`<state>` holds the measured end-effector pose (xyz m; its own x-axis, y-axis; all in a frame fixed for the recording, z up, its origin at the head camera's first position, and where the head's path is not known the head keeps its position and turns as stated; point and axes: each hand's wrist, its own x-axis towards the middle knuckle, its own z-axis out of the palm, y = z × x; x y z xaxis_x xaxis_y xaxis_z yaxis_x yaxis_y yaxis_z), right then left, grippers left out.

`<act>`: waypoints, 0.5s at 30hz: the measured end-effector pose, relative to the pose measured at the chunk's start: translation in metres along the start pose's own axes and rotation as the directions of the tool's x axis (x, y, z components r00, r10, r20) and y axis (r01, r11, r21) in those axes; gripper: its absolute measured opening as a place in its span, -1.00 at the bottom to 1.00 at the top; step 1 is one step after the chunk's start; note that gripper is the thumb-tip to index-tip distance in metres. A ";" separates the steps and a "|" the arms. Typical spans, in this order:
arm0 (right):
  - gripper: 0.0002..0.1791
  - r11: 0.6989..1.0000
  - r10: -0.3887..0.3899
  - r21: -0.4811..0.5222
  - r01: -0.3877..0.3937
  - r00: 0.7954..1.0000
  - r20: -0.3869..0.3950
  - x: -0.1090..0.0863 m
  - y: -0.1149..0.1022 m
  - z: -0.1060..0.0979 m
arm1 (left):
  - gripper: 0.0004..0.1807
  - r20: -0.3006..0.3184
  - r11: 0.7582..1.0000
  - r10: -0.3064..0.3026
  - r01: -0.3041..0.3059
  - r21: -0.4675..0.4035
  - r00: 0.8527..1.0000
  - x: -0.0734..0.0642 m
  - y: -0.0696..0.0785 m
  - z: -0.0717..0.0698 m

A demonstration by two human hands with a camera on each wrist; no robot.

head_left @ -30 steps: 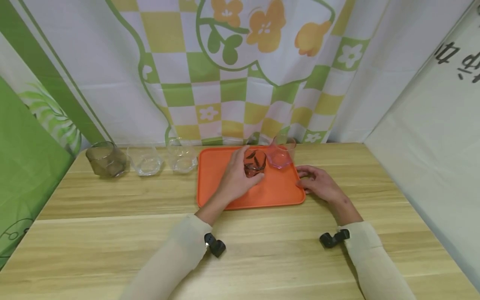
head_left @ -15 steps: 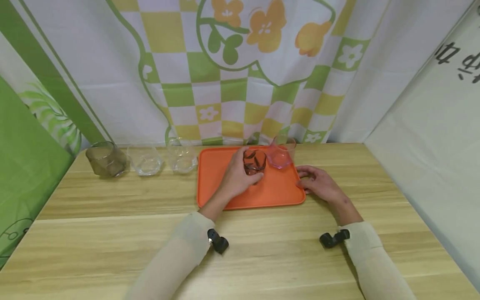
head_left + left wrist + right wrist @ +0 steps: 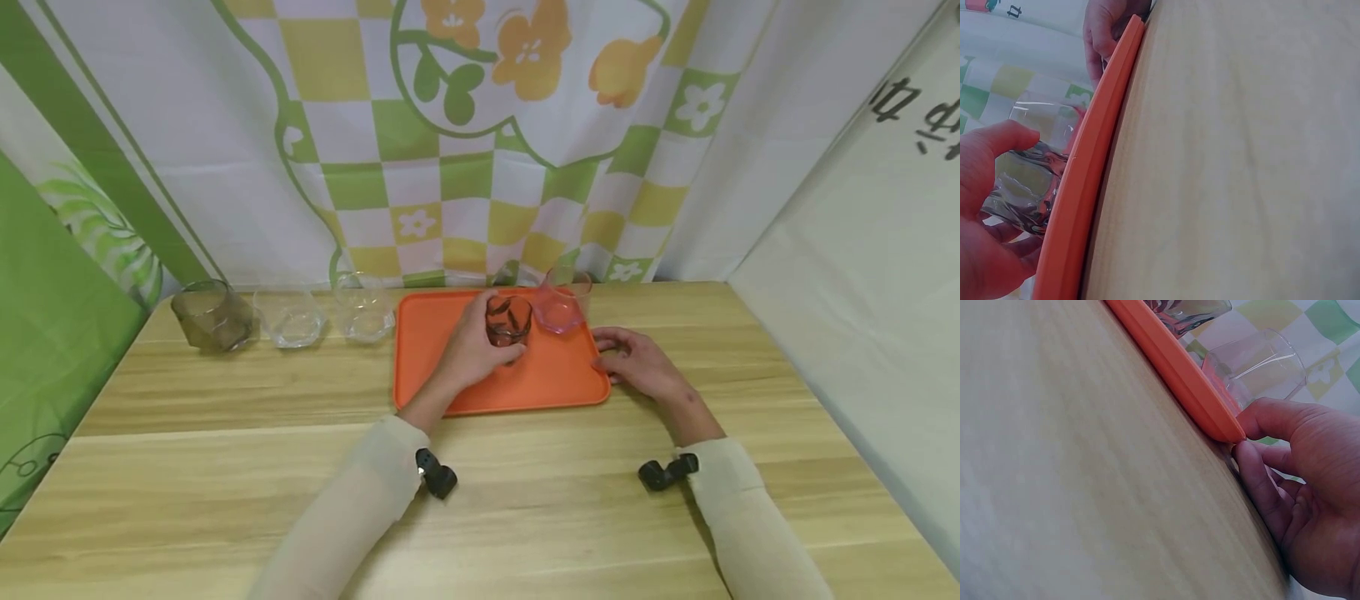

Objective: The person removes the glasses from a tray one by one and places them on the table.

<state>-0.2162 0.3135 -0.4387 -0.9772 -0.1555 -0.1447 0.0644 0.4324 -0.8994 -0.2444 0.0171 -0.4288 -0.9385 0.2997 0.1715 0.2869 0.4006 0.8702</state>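
My left hand (image 3: 474,343) curls round a short, thick-based drinking glass (image 3: 509,322) on the orange tray (image 3: 558,383), its thumb on the near side. In the left wrist view, this glass (image 3: 1022,181) shows dark wavy reflections and sits close against the tray's surface. Behind it to the right, a pink-tinted glass (image 3: 562,304) stands upright on the tray near the back right corner. At the tray's right edge, my right hand (image 3: 640,364) pinches the rim. The right wrist view shows the thumb (image 3: 1272,419) over the tray's rim and a finger (image 3: 1254,465) below it.
Left of the tray, along the table's back, stand a smoky grey glass (image 3: 213,317), a clear faceted glass (image 3: 290,321) and another clear glass (image 3: 365,312). A patterned curtain (image 3: 465,192) hangs behind the wooden table (image 3: 540,508). A white wall panel (image 3: 862,275) borders the right side.
The left hand and the glass in it have shifted very slightly left over the tray. The right hand keeps its place at the tray's edge. The head view has tilted a touch.
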 end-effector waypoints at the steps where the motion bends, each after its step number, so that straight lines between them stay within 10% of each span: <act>1: -0.37 1.000 0.002 -0.003 -0.002 1.000 -0.002 0.000 0.000 0.000 | -0.02 0.004 1.000 -0.001 0.001 0.006 1.000 0.000 -0.001 0.000; 15: -0.37 0.999 0.012 -0.034 -0.013 1.000 -0.007 0.000 -0.002 0.001 | 0.02 0.039 0.999 -0.033 0.031 0.044 0.999 0.002 -0.003 0.000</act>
<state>-0.2158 0.3121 -0.4366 -0.9778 -0.1435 -0.1526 0.0697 0.4643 -0.8829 -0.2469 0.0168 -0.4308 -0.9392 0.3201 0.1243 0.2655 0.4472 0.8541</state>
